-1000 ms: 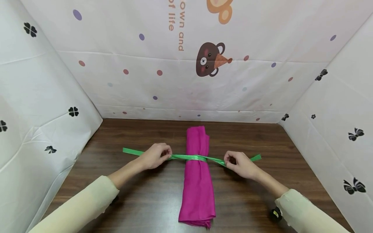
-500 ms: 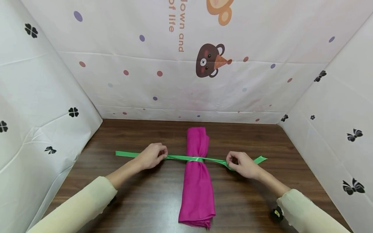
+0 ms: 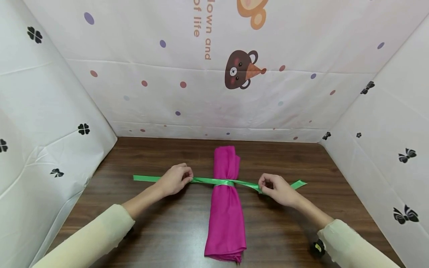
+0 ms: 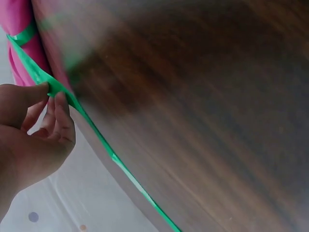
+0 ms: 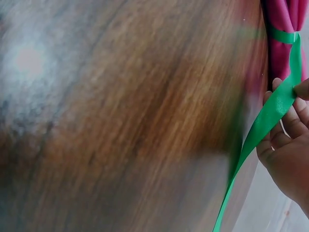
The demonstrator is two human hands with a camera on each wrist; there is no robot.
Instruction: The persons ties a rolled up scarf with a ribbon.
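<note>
A rolled magenta cloth (image 3: 225, 219) lies lengthwise on the wooden table, drawn in at its upper middle by a green ribbon (image 3: 204, 180) that crosses itself on top. My left hand (image 3: 175, 179) pinches the ribbon left of the roll, between thumb and fingertips, as the left wrist view shows. On the other side my right hand (image 3: 277, 189) pinches the opposite length; in the right wrist view the ribbon (image 5: 270, 113) runs over the fingers under the thumb. Both loose ends stick out past the hands.
The dark wooden table (image 3: 161, 230) is bordered by a white printed cloth backdrop (image 3: 151, 100) behind and at both sides. A small black object (image 3: 317, 247) sits by the right sleeve cuff.
The hands have drawn slightly apart since a second ago, and the ribbon has cinched the cloth narrower. The left loose end reaches farther left. In the last half second little has moved.
</note>
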